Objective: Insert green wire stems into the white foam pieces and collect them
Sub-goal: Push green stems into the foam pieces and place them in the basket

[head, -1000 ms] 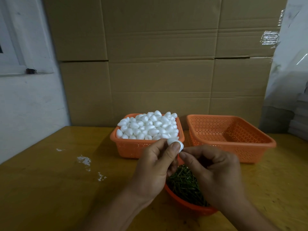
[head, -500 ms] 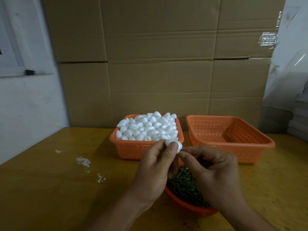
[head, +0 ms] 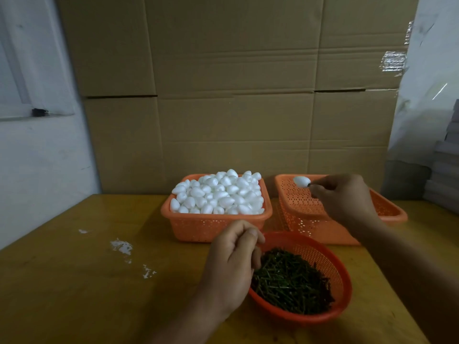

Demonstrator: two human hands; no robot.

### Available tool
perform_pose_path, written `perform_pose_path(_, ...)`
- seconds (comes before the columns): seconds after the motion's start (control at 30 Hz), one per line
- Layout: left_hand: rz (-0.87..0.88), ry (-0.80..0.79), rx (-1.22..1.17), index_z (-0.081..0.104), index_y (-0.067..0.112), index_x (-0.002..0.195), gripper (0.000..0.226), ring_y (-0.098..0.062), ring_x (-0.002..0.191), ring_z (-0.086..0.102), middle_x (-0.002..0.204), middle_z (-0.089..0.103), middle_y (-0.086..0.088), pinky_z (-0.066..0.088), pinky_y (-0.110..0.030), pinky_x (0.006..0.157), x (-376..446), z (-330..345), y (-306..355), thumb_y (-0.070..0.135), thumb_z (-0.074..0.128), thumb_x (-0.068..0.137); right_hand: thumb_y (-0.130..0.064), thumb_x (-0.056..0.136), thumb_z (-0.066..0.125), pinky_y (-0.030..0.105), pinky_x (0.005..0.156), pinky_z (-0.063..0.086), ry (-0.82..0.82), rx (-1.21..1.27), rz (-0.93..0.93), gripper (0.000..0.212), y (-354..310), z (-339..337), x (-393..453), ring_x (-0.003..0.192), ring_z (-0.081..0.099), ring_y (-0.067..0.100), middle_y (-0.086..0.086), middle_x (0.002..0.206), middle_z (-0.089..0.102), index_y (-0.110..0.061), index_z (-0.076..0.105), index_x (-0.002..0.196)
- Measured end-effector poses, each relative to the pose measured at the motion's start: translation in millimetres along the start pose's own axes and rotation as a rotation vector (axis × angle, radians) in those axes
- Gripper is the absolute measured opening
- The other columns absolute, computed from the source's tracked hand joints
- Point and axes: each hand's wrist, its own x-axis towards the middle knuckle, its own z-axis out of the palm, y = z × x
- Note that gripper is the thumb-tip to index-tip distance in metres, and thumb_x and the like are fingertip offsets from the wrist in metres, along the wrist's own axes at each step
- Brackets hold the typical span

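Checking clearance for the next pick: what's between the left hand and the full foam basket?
Head view: only bare table separates the left hand from the foam basket; the hand sits just in front of its wall.

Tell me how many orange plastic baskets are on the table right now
3. A rectangular orange plastic basket heaped with white foam pieces sits at the back centre; another rectangular one is to its right; a round orange basket of green wire stems sits nearest.

words: none to read | numbers: none | labels or signs: none on the boxes [head: 228, 95], baskets [head: 216, 227] or table [head: 74, 281]
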Motion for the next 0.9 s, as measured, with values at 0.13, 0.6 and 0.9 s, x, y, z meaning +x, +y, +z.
perform_pose_path(0.13, -0.02, 0.006, 0.046, 0.061, 0.026, 0.074, 0.035, -0.01, 0.055, 0.045, 0.056, 0.051, 0.006, 0.037, -0.026, 0.052, 0, 1, -1, 0.015, 0.049, 0.104, -0.029, 0.087, 0.075, 0.034, 0.054, 0.047, -0.14, -0.282, 0.104, 0.011, 14, 4, 32, 0.069, 0.071, 0.03, 0.004, 0.074, 0.074, -0.019, 0.079, 0.09)
perform_pose_path(0.6, 0.027, -0.001, 0.134, 0.065, 0.023, 0.075, 0.022, -0.01, 0.057, 0.049, 0.059, 0.056, 0.007, 0.04, -0.03, 0.056, -2, 1, -3, 0.022, 0.065, 0.098, -0.024, 0.095, 0.058, 0.024, 0.063, 0.053, -0.444, -0.766, 0.217, 0.023, 25, 31, 65, 0.077, 0.061, 0.017, 0.005, 0.081, 0.059, -0.005, 0.069, 0.103)
perform_pose_path(0.9, 0.038, -0.005, 0.138, 0.064, 0.027, 0.077, 0.022, -0.01, 0.057, 0.048, 0.058, 0.054, 0.007, 0.04, -0.028, 0.055, -2, 1, -5, 0.025, 0.063, 0.099, -0.015, 0.102, 0.044, 0.028, 0.076, 0.053, -0.496, -0.725, 0.259, 0.031, 14, 23, 51, 0.102, 0.064, 0.025, 0.014, 0.107, 0.066, 0.002, 0.064, 0.118)
